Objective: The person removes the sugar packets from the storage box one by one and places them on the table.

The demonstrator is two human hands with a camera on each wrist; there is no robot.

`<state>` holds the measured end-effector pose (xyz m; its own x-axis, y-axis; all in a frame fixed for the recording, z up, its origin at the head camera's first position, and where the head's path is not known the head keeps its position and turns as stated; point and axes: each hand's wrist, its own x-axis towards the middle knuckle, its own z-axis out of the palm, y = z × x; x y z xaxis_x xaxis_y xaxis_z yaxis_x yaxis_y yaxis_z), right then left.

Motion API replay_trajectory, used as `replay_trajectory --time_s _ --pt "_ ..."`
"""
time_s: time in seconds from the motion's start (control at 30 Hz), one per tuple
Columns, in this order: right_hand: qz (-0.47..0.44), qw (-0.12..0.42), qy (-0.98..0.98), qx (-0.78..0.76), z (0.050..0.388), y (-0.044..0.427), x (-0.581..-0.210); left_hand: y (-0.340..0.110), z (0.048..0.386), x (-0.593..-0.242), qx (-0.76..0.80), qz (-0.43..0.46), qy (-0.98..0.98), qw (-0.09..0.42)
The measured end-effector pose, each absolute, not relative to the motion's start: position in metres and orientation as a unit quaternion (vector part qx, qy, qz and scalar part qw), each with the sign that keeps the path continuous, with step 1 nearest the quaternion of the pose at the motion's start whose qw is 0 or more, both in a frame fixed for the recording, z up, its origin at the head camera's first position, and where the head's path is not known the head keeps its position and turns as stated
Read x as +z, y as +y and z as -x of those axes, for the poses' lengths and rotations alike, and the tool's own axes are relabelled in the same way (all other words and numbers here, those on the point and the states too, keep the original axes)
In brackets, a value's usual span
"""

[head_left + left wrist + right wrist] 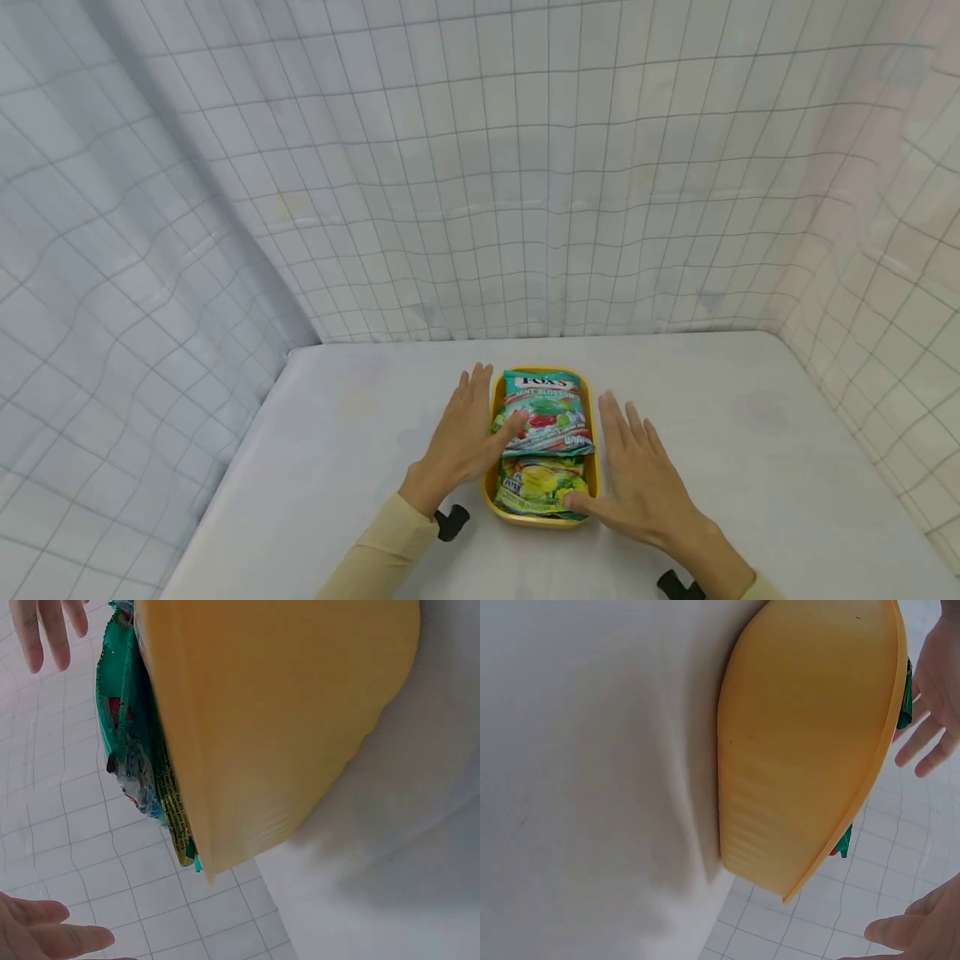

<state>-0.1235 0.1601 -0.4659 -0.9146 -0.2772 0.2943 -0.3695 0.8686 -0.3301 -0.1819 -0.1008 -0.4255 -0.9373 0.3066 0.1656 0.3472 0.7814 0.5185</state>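
A yellow plastic tub (534, 523) with rounded corners stands on the white table, holding candy bags. At its far end lies a teal Fox's Mint Blossom bag (546, 417); a yellow-green candy bag (536, 486) is partly under it at the near end. My left hand (468, 433) is along the tub's left side, fingers straight, its thumb over the edge of the teal bag. On the right side is my right hand (648, 487), fingers extended and thumb over the yellow-green bag. Whether either thumb touches a bag, I cannot tell. Both wrist views show the tub's outer wall (802, 735) from the side.
The white table (360, 417) spreads to both sides of the tub. White cloth with a dark grid (525, 208) hangs behind it and along the left and right. A black strap piece (452, 523) sits at the left wrist, another (678, 586) at the right.
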Motion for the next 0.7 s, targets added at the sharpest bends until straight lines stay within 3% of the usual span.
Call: replay_trajectory --time_s 0.7 --pt "-0.169 0.095 -0.956 0.222 0.122 0.153 -0.478 -0.091 0.196 -0.436 -0.394 0.154 -0.906 -0.016"
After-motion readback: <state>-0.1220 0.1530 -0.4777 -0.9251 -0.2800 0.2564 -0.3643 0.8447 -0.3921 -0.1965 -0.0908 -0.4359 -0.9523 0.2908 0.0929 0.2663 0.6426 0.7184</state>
